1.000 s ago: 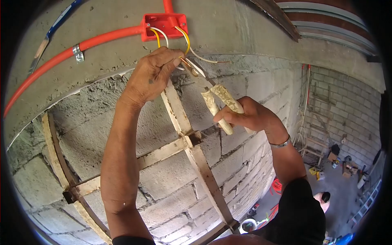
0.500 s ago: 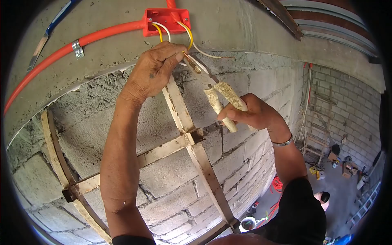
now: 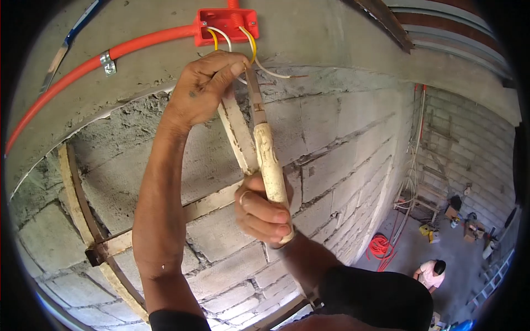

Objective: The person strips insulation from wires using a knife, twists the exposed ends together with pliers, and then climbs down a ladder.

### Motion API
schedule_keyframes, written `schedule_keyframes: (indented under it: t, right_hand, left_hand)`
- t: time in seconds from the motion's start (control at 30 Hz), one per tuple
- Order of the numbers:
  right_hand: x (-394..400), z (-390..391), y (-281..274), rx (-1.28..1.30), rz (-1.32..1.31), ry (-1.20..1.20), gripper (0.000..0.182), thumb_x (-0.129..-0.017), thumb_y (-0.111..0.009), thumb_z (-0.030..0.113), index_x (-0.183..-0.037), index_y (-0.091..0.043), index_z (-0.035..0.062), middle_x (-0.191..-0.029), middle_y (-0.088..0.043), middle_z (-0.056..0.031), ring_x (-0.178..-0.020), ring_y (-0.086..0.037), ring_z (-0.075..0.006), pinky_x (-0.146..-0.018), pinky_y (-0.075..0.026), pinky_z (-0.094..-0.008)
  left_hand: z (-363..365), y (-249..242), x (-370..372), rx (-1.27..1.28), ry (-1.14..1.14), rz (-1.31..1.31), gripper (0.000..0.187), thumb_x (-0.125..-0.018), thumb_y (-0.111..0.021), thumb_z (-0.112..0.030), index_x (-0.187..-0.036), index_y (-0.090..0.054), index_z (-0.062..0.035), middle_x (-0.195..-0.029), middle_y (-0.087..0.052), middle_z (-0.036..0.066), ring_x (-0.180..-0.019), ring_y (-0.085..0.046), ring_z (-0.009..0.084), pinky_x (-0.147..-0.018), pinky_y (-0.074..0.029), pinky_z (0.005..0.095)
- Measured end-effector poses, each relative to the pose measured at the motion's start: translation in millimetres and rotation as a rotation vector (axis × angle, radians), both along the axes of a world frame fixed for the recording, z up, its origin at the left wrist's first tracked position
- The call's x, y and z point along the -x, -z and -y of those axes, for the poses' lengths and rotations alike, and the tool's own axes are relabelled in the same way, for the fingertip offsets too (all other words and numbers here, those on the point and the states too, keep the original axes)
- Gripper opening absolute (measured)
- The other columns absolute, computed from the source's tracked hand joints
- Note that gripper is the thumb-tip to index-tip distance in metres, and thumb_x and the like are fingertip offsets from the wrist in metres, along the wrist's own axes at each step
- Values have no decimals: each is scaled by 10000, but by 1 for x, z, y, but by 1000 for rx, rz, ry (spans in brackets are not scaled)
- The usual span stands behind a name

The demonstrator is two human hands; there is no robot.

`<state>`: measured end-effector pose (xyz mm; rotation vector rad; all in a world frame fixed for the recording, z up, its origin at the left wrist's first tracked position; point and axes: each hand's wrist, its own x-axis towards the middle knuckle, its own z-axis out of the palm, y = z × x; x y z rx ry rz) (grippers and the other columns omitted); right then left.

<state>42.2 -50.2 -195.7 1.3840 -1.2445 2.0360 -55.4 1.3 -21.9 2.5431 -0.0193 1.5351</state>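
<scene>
My left hand (image 3: 201, 91) is raised below a red junction box (image 3: 225, 34), thumb and finger pinched on yellow wires (image 3: 253, 48) that come out of it. My right hand (image 3: 265, 212) is wrapped round the worn, cream-coated handles of the pliers (image 3: 269, 160). Seen edge-on, the pliers point upward with their jaws at my left fingertips. Those fingers hide the wire ends, so the exact bite of the jaws cannot be made out. Beside them a white wire (image 3: 270, 71) hangs to the right with a bare copper end.
A red conduit (image 3: 149, 44) runs left from the box, held by a metal clamp (image 3: 108, 63). A rusty metal frame (image 3: 212, 204) stands before the block wall. A hacksaw (image 3: 66, 41) is at upper left. Far below are a person (image 3: 429, 274), a red coil (image 3: 380, 246) and a ladder (image 3: 488, 287).
My right hand has swung left and lower, turning the pliers edge-on and more upright. Their handles, spread apart before, now line up. My left hand stays at the wires.
</scene>
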Motion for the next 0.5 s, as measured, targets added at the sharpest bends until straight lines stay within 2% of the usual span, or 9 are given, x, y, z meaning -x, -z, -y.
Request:
schedule_keyframes:
  t: [0.1,0.17,0.2,0.27,0.33,0.37,0.4,0.47,0.5]
  right_hand:
    - [3,15,0,43,-11,7,388,-1008,-464,420,-928,-607,67,-887,-662,-157,-832,-697,-302,-634,-596,-377]
    - [-15,22,8,104,61,138,418,-1008,-457,413,-1007,-647,41,-948,-672,-188,-939,-678,-333,-747,-582,-439]
    - [-25,29,13,95,72,149,418,-1008,-457,413,-1007,-647,41,-948,-672,-188,-939,-678,-333,-747,-582,-439]
    - [-46,45,27,-60,162,607,435,-1008,-456,392,-1087,-654,12,-1040,-668,-231,-1051,-638,-394,-887,-521,-516]
    - [-78,55,35,-145,227,1087,431,-1005,-461,375,-1062,-661,-2,-1140,-642,-274,-1083,-617,-444,-962,-465,-555]
    - [-97,55,36,-156,311,1213,411,-1000,-481,361,-1044,-667,-3,-1169,-625,-300,-1119,-600,-456,-967,-464,-558]
    - [-118,47,43,-204,340,1328,406,-998,-494,349,-1039,-660,-19,-1174,-616,-316,-1110,-609,-446,-969,-466,-561]
    - [-152,59,47,-24,623,1662,400,-995,-508,336,-1022,-653,-36,-1159,-621,-320,-1091,-623,-437,-956,-472,-571]
    - [-158,65,46,-24,619,1666,400,-995,-508,336,-1022,-653,-36,-1159,-621,-320,-1091,-623,-437,-956,-472,-571]
  left_hand:
    - [1,2,-1,21,32,19,240,-968,-611,-212,-1080,-689,-14,-886,-625,26,-611,-520,88,-559,-454,235]
    - [2,3,-2,16,25,19,243,-972,-605,-217,-1080,-691,-16,-894,-629,25,-620,-522,85,-562,-454,232]
    - [2,3,-3,45,7,28,238,-975,-601,-209,-1096,-689,-25,-924,-641,38,-644,-544,84,-582,-474,234]
    - [0,4,-5,73,-10,45,234,-977,-597,-201,-1112,-687,-33,-953,-653,50,-667,-566,84,-601,-493,236]
    - [-2,5,-9,-135,-76,108,236,-981,-591,-197,-1121,-686,-33,-965,-658,50,-676,-568,82,-591,-490,238]
    - [1,5,-10,-177,-114,137,225,-955,-609,-188,-1103,-686,-38,-991,-697,129,-776,-671,242,-720,-530,311]
    - [4,5,-12,-181,-104,138,225,-955,-609,-188,-1103,-686,-38,-991,-697,129,-776,-671,242,-720,-530,311]
    - [7,5,-13,-264,-242,162,214,-940,-620,-168,-1117,-688,-70,-1007,-695,121,-767,-677,278,-715,-540,330]
    - [5,5,-15,-268,-239,161,214,-940,-620,-168,-1117,-688,-70,-1007,-695,121,-767,-677,278,-715,-540,330]
